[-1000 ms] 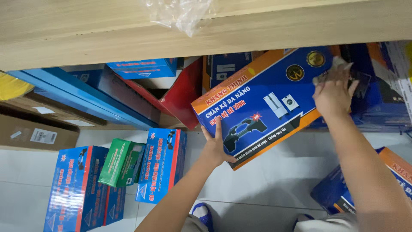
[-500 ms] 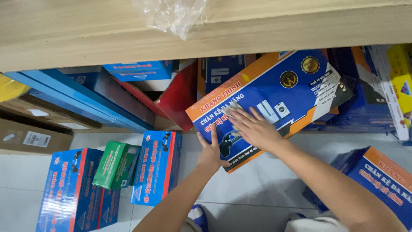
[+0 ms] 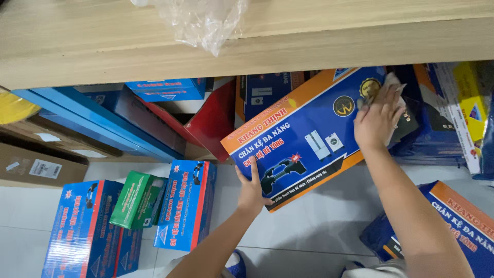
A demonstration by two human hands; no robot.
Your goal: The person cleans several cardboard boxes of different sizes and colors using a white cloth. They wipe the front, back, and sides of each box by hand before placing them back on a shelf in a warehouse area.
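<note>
A long blue and orange cardboard box (image 3: 309,134) lies tilted under a wooden shelf, its far end up to the right. My left hand (image 3: 252,188) grips its lower left corner. My right hand (image 3: 378,118) presses a crumpled pale cloth or paper (image 3: 393,85) against the box's upper right end. Behind the box stand more blue boxes (image 3: 257,95) and a red box (image 3: 213,121).
A wooden shelf edge (image 3: 247,51) with a clear plastic bag (image 3: 200,20) spans the top. On the white tiled floor stand blue and red boxes (image 3: 188,203), a green box (image 3: 136,201), brown cartons (image 3: 36,164) at left and another blue and orange box (image 3: 458,221) at right.
My right hand moved from the middle of the box back up to its upper right end, with the cloth under it. The left hand stayed at the lower left corner.
</note>
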